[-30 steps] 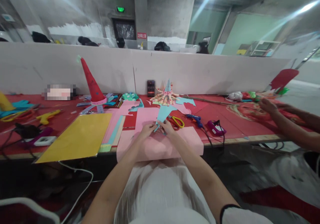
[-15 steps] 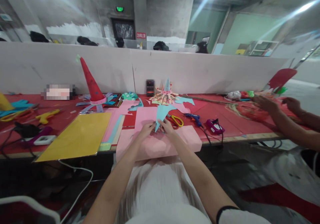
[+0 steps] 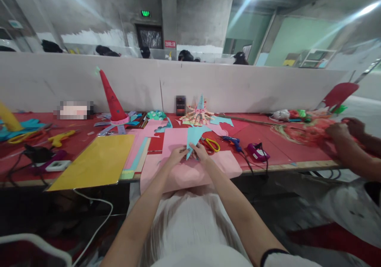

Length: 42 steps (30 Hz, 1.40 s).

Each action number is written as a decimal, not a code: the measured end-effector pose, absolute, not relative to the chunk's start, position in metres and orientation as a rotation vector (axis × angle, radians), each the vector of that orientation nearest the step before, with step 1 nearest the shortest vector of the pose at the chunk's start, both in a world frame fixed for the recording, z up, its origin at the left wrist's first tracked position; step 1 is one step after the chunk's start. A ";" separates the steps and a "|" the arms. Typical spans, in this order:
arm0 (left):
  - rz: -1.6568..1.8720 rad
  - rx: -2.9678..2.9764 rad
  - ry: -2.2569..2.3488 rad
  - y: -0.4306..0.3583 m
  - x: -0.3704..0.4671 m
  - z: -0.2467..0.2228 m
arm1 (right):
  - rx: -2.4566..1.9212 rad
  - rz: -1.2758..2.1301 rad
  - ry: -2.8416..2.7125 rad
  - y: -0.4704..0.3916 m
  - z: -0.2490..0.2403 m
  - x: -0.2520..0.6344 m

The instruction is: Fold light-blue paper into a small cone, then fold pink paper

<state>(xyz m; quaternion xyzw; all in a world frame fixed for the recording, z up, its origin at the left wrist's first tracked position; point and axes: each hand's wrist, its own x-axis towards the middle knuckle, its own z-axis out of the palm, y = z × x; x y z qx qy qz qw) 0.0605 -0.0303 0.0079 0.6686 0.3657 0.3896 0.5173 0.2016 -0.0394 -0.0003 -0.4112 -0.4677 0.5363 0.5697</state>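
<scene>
A light blue sheet of paper (image 3: 195, 135), narrowing to a point at its near end, is held between my two hands. My left hand (image 3: 179, 155) grips it by the left side of the tip. On the right side, the fingers of my right hand (image 3: 199, 151) are closed on the same paper. Beneath lies pink paper (image 3: 174, 138), and a larger pink sheet (image 3: 190, 177) hangs over the table's front edge. Yellow-handled scissors (image 3: 212, 145) rest just right of my right hand. A small blue paper cone (image 3: 201, 102) on a fringed base stands behind.
Left are a red paper cone (image 3: 110, 96), a yellow sheet pack (image 3: 93, 162) and a yellow glue gun (image 3: 61, 138). Right are a blue glue gun (image 3: 233, 143) and a purple power block (image 3: 258, 152). A co-worker's hands (image 3: 339, 134) handle reddish strands at far right.
My hands keep hold of the blue paper, and my right fingers have shifted slightly up along it. The co-worker's hands at right have moved. The whole view has shifted a little.
</scene>
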 end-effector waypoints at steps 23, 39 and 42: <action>1.012 1.580 0.961 -0.029 0.058 0.007 | -0.967 1.279 -1.057 -0.045 0.008 0.199; 1.134 1.576 1.047 -0.025 0.067 0.009 | -0.922 1.253 -1.034 -0.045 0.009 0.198; 1.133 1.613 1.063 -0.029 0.069 0.012 | -0.939 1.216 -1.027 -0.045 0.009 0.199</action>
